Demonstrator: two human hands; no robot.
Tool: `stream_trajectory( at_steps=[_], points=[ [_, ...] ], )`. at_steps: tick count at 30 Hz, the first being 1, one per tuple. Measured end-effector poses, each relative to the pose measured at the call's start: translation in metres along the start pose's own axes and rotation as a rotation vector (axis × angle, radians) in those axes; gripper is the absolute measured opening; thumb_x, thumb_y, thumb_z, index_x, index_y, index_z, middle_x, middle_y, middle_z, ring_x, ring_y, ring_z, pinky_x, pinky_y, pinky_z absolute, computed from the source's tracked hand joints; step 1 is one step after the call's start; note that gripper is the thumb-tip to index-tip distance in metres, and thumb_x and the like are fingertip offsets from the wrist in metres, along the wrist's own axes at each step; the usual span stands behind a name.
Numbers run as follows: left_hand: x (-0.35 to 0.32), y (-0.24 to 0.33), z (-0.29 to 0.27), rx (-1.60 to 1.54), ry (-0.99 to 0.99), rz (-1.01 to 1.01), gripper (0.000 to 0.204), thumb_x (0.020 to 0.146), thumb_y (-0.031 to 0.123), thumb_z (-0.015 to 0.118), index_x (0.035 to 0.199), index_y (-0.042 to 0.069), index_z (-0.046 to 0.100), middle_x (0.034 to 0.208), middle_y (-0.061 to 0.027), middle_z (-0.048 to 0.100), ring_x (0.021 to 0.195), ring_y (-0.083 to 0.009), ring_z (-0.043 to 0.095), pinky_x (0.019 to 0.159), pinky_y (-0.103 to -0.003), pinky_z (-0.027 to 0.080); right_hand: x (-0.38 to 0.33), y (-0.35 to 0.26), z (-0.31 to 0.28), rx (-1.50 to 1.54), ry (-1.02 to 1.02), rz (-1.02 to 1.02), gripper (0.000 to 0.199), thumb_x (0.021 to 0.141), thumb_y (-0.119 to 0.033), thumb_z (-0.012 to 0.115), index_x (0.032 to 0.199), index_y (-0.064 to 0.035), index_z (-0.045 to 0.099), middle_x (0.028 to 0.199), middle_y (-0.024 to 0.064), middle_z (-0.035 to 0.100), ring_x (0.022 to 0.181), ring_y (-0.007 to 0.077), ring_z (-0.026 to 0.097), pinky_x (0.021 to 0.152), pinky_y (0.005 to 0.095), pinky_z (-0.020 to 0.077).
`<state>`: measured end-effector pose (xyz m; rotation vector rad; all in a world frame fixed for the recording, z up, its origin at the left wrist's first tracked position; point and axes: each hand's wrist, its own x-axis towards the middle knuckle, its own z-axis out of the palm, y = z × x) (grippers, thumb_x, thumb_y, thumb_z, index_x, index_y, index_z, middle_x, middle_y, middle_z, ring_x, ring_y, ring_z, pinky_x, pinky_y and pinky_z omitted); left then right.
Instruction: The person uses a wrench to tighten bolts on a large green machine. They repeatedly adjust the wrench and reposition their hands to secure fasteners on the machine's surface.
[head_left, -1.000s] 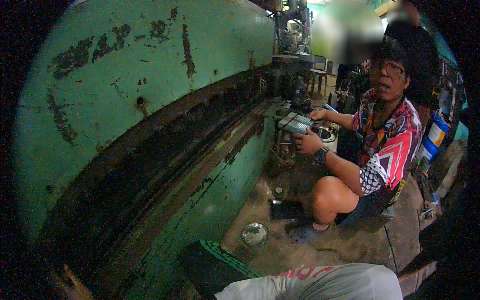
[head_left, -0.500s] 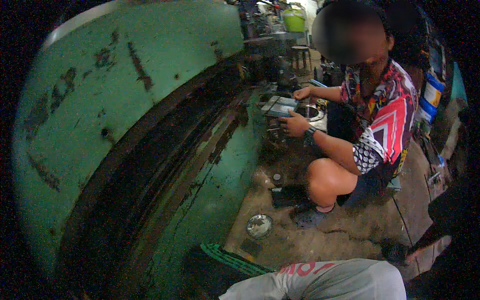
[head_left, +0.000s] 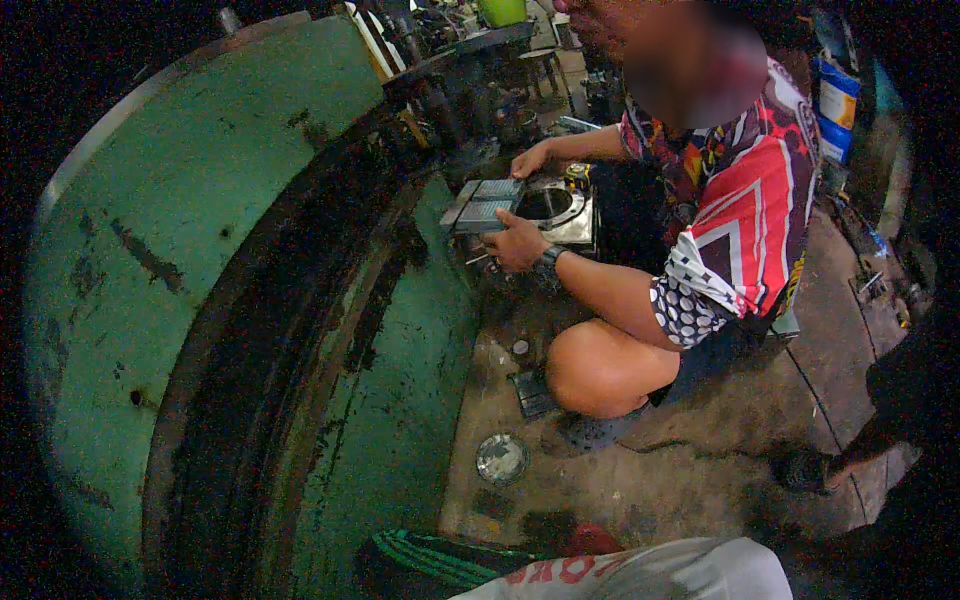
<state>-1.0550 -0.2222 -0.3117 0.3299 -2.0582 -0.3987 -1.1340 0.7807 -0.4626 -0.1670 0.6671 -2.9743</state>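
Neither of my hands shows. Only my light grey clothing with red print (head_left: 640,570) and a dark cloth with green stripes (head_left: 430,560) come in at the lower edge. Across from me a crouching person in a patterned red, white and black shirt (head_left: 750,200) holds a flat grey metal block (head_left: 485,205) with a dark strap-like line across it. One of that person's hands (head_left: 520,243) grips its near side, the other hand (head_left: 532,160) its far side. Beside the block lies a metal plate with a large round hole (head_left: 575,222), with a yellow-and-black tape measure (head_left: 577,177) on it.
A large green machine body (head_left: 110,240) with a dark curved groove fills the left. On the stained floor (head_left: 640,470) are a round metal dish (head_left: 501,459) and a small dark tray (head_left: 534,394). Blue containers (head_left: 836,110) and a limb in shadow (head_left: 870,455) are at right.
My view has shifted, so the person and the block appear further left and the person larger. The person still holds the block in both hands. My hands stay out of sight.
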Motion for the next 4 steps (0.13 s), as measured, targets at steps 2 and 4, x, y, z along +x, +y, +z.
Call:
stream_trajectory(
  at_steps=[2, 4],
  points=[
    [0.008, -0.005, 0.003, -0.220, -0.164, -0.192, 0.048, 0.093, 0.031, 0.068, 0.136, 0.013, 0.059, 0.159, -0.0208, 0.019, 0.139, -0.0482, 0.028, 0.113, -0.050, 0.035, -0.005, -0.031, -0.007, -0.027, 0.084, -0.060, 0.069, 0.088, -0.070, 0.046, 0.125, -0.0119, 0.052, 0.101, 0.0193, 0.060, 0.095, 0.0306, 0.056, 0.075, 0.0428, 0.0447],
    [0.001, 0.013, -0.001, -0.145, -0.158, -0.144, 0.051, 0.093, 0.035, 0.067, 0.139, 0.016, 0.056, 0.159, -0.0201, 0.022, 0.141, -0.0480, 0.027, 0.114, -0.056, 0.030, -0.003, -0.035, -0.027, 0.066, -0.037, 0.037, 0.071, 0.088, -0.071, 0.045, 0.128, -0.0128, 0.049, 0.109, 0.0192, 0.059, 0.102, 0.0295, 0.054, 0.076, 0.0437, 0.0445]
  ],
)
